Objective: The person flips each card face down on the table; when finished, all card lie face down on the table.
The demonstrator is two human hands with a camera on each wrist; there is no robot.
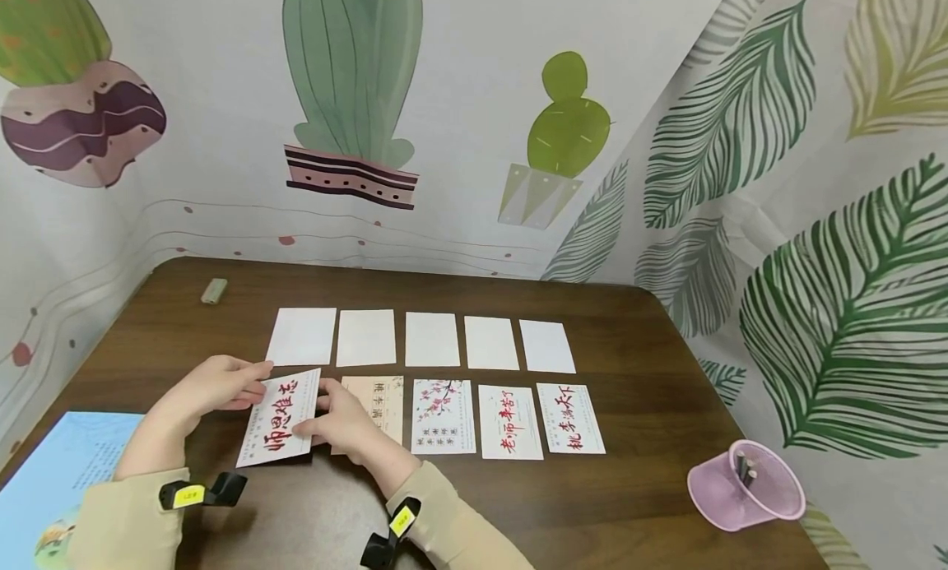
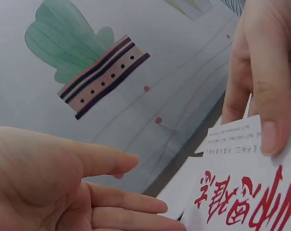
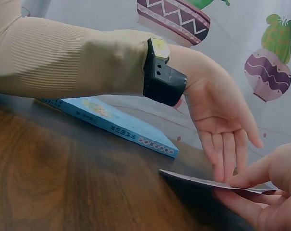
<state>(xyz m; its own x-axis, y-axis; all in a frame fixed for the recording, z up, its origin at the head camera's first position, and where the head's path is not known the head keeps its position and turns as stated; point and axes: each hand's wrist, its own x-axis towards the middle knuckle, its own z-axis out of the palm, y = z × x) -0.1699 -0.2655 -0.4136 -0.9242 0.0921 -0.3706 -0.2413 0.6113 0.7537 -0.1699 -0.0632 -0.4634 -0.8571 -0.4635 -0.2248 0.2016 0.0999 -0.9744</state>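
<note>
A white card (image 1: 276, 426) with large red brush characters is tilted over the front left of the row. My right hand (image 1: 348, 422) pinches its right edge, thumb on top and fingers underneath, as the right wrist view shows. At the card's left edge is my left hand (image 1: 211, 389), its straight fingers (image 2: 135, 203) right at the edge and its thumb apart. Behind my right hand lies a beige printed card (image 1: 385, 401), partly covered. Farther right are a card with pink blossoms (image 1: 443, 414) and two white cards with red characters, the nearer one (image 1: 511, 438) beside it.
A back row of several blank white cards (image 1: 433, 340) lies on the dark wooden table (image 1: 629, 438). An eraser-like small block (image 1: 214, 291) is at the back left. A blue book (image 1: 81, 447) lies front left; a pink mesh cup (image 1: 722, 492) stands at the right edge.
</note>
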